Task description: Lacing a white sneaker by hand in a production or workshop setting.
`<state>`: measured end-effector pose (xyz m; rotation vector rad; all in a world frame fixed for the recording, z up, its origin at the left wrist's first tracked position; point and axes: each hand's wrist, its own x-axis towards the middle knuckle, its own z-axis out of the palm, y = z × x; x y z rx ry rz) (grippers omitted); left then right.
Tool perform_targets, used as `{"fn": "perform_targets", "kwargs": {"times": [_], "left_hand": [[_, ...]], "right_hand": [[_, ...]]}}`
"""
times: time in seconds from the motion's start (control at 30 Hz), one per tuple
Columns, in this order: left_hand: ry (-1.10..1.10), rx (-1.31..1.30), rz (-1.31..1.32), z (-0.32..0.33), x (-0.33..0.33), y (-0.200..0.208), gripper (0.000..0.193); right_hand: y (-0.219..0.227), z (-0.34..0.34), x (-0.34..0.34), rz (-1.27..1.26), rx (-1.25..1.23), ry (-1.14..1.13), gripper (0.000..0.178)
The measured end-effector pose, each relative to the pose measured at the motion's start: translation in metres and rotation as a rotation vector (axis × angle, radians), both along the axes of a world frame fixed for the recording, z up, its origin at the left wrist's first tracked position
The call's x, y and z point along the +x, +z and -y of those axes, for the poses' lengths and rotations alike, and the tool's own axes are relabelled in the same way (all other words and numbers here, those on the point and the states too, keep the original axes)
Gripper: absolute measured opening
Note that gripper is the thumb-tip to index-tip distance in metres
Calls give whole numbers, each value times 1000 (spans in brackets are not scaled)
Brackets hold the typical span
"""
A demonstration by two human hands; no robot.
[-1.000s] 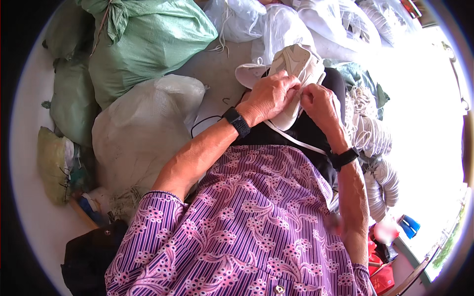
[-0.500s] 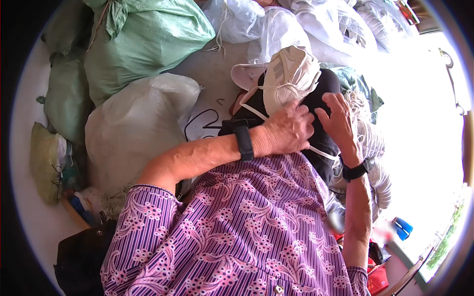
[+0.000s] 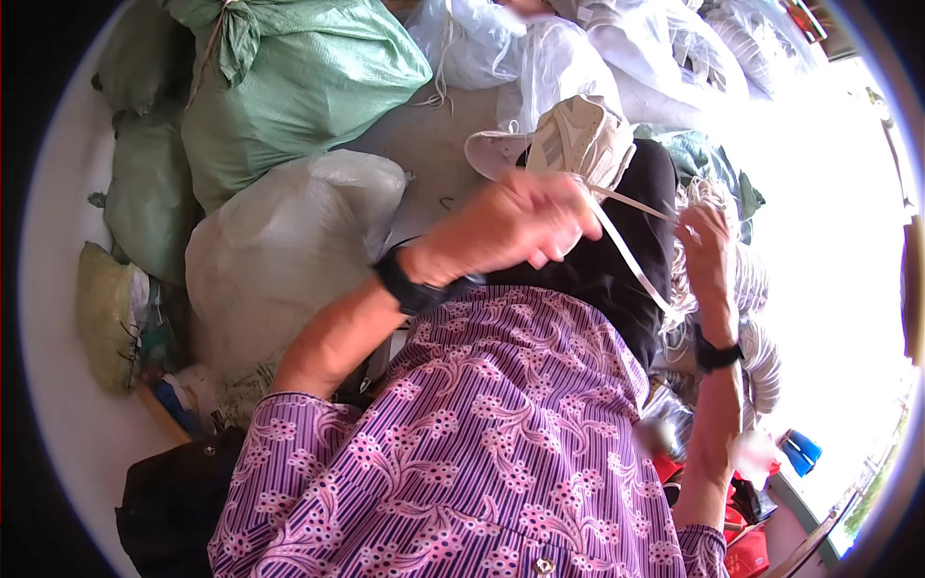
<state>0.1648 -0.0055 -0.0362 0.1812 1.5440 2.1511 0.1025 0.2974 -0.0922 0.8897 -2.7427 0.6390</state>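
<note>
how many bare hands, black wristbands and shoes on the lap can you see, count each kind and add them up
Bare hands: 2 (left hand, right hand)
Black wristbands: 2 (left wristband, right wristband)
Shoe on the lap: 1 (pale shoe)
Total: 5

A large green sack point(image 3: 318, 96), its neck gathered and tied, stands at upper left. Two darker sacks, an upper one point(image 3: 145, 63) and a lower one point(image 3: 149, 207), stand beside it along the left side. A whitish translucent sack point(image 3: 279, 260) sits nearer the viewer, its surface creased. A small yellow-green bag point(image 3: 106, 318) lies at far left. A black item point(image 3: 178, 506), kind not determinable, occupies the lower left. Clear plastic bags point(image 3: 568, 72) line the top. At lower right, a small blue object point(image 3: 802, 451) lies near red items point(image 3: 747, 554).
</note>
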Motion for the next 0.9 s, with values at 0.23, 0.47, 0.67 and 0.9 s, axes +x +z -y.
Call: {"fn": "perform_targets", "kwargs": {"times": [0.23,0.47,0.67,0.9], "left_hand": [[429,710,-63,139,-26,33,11],[719,700,-276,244,20,76,20],[890,640,-353,276,27,80,20],[1324,537,-377,320,91,120,26]], "right_hand": [[11,-134,58,572,-818,-676,6],[-15,-262,88,-316,234,-403,20],[-127,-242,-66,222,-370,-432,15],[-154,-31,-150,328,-608,-135,16]]}}
